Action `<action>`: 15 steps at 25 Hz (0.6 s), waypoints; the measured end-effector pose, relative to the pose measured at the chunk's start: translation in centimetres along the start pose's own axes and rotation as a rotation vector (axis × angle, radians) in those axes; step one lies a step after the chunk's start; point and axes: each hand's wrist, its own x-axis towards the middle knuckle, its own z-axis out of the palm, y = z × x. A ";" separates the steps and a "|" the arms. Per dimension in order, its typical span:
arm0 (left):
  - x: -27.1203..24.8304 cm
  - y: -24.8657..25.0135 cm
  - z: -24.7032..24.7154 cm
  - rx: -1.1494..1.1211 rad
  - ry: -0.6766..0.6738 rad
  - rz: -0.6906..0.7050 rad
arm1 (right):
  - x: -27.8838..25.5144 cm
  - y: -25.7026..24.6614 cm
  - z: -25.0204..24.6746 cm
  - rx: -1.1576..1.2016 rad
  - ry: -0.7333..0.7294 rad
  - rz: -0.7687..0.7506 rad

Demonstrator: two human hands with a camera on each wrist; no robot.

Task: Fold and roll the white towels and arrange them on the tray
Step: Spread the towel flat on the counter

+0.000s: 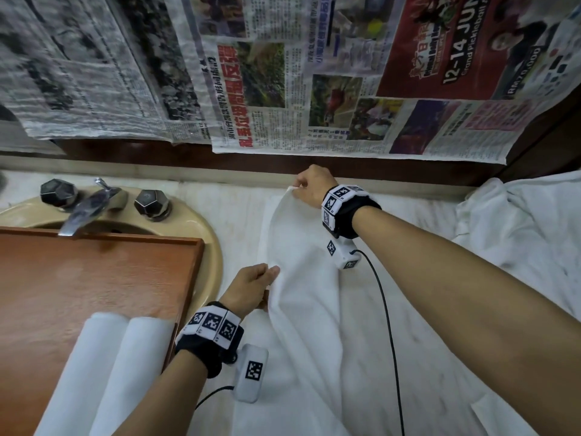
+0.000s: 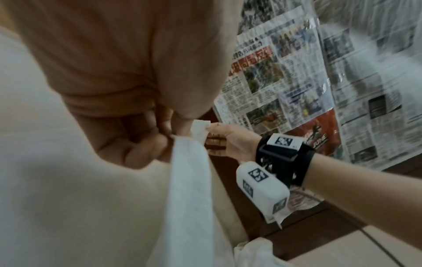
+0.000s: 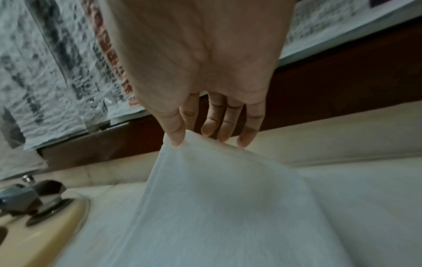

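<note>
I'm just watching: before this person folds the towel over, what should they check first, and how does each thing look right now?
1. Right hand pinches the far corner of the towel: ok.
2. Left hand grips the near edge: ok.
3. Edge between the hands taut and even: not ok, it sags.
4. Rest of the towel lying flat on the counter: not ok, wrinkled.
5. Room left on the tray beside the two rolled towels: ok.
6. Wrist cable clear of the fold: not ok, it lies across the towel.

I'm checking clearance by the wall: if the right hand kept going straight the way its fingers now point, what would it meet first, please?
Probably the dark wooden ledge under the newspaper. The right hand, pinching a corner of the white towel, points toward the wall. Depth is unclear.
</note>
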 end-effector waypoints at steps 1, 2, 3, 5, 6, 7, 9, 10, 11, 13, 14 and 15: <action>0.3 -0.9 -0.1 0.037 0.061 -0.004 | 0.4 -0.1 0.9 -0.030 -0.006 -0.008; 0.6 -1.6 -0.2 0.092 0.130 -0.002 | 0.8 -0.3 1.7 -0.046 -0.017 -0.011; 0.9 -2.3 -0.3 0.148 0.200 -0.002 | 1.1 -0.4 2.5 -0.052 -0.026 -0.017; 1.2 -3.1 -0.1 0.233 0.320 0.000 | 1.6 -0.3 3.8 -0.063 -0.039 -0.039; 1.2 -3.2 0.1 0.256 0.367 0.006 | 1.7 -0.1 4.3 -0.078 -0.039 -0.045; 1.3 -3.2 0.3 0.282 0.413 0.015 | 1.8 0.1 4.8 -0.114 -0.045 -0.053; 1.6 -2.7 0.4 0.324 0.483 0.023 | 1.9 0.6 5.3 -0.261 -0.104 -0.076; 1.8 -2.5 0.4 0.341 0.506 0.012 | 2.0 0.8 5.5 -0.330 -0.137 -0.091; 2.1 -2.3 0.5 0.362 0.522 -0.002 | 2.1 1.1 5.6 -0.371 -0.153 -0.104; 3.0 -2.0 0.5 0.380 0.544 -0.027 | 2.8 1.3 5.7 -0.364 -0.151 -0.103; 3.3 -1.9 0.6 0.379 0.556 -0.036 | 3.1 1.5 5.6 -0.334 -0.139 -0.096; 3.4 -1.9 0.6 0.380 0.568 -0.038 | 3.3 1.5 5.6 -0.311 -0.127 -0.089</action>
